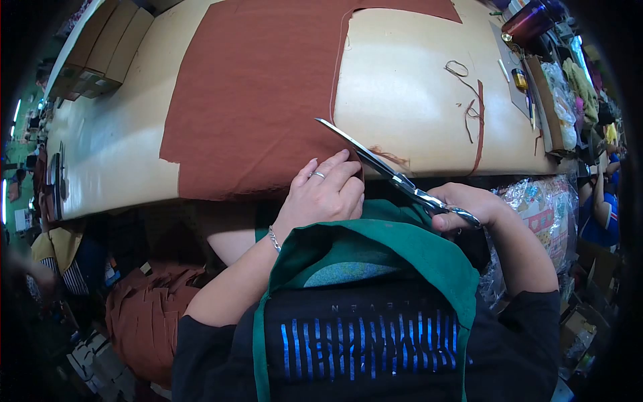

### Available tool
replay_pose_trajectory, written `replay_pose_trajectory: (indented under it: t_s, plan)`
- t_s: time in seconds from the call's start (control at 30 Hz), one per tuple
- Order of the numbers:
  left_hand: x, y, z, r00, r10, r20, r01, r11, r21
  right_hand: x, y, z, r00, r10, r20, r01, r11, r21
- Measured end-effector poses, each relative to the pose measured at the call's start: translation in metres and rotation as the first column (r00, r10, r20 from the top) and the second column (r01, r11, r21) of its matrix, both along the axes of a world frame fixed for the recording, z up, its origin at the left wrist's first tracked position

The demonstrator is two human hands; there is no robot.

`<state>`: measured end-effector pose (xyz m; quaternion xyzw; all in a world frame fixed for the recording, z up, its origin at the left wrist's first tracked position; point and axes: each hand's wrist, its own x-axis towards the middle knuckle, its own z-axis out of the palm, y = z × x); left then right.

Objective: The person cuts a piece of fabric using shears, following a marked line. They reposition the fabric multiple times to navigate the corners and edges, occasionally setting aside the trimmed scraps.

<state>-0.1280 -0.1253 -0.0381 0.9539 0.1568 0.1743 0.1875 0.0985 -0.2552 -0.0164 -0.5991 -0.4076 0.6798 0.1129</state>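
Observation:
A large piece of reddish-brown fabric (254,94) lies flat over the table, with a pale line running close to its right edge. My left hand (327,189), wearing a ring and a bracelet, is closed over the fabric's near right corner at the table's front edge. Metal scissors (405,182) are held in my right hand (462,202), fingers around the handles. Their long blades point up and left, crossing just beyond my left fingertips at the fabric's right edge. The blades look nearly together. Loose brown threads (388,155) lie beside them.
Brown fabric strips (479,127) and scraps lie on the table (395,67) to the right. Cardboard boxes (107,50) stand at the back left. A tray of odds and ends (546,100) sits at the right edge. Brown cloth (151,315) is heaped below on the left.

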Motion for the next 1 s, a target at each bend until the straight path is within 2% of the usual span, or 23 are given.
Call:
replay_pose_trajectory:
  t_s: [0.1, 0.2, 0.3, 0.4, 0.67, 0.87, 1.0]
  plan:
    - [0.000, 0.000, 0.002, 1.000, 0.006, -0.009, -0.006, 1.000, -0.010, 0.009, -0.003, 0.005, 0.995, 0.084, 0.045, -0.085, 0.996, 0.030]
    - [0.000, 0.000, 0.003, 1.000, -0.004, -0.005, 0.004, 1.000, -0.014, 0.008, -0.011, 0.007, 0.998, 0.041, 0.049, -0.046, 0.993, 0.106]
    - [0.001, 0.000, 0.001, 1.000, -0.025, 0.011, 0.025, 1.000, -0.014, 0.005, -0.009, 0.005, 0.997, 0.046, 0.058, -0.049, 0.998, 0.042]
    - [0.001, -0.001, -0.002, 0.999, -0.039, 0.014, 0.039, 0.999, 0.005, -0.002, -0.002, 0.008, 0.993, 0.031, 0.115, -0.038, 0.998, 0.053]
    - [0.003, -0.005, -0.001, 0.999, -0.048, 0.019, 0.048, 0.999, 0.011, -0.005, -0.001, 0.010, 0.994, -0.018, 0.109, 0.016, 1.000, 0.021]
    - [0.003, -0.003, 0.006, 0.997, -0.061, 0.050, 0.068, 0.989, -0.133, -0.009, -0.010, 0.006, 0.987, -0.093, 0.130, 0.086, 0.995, 0.059]
    - [0.006, 0.000, 0.004, 0.988, -0.071, 0.137, 0.109, 0.950, -0.293, -0.012, -0.020, 0.001, 0.980, -0.174, 0.095, 0.168, 0.983, 0.074]
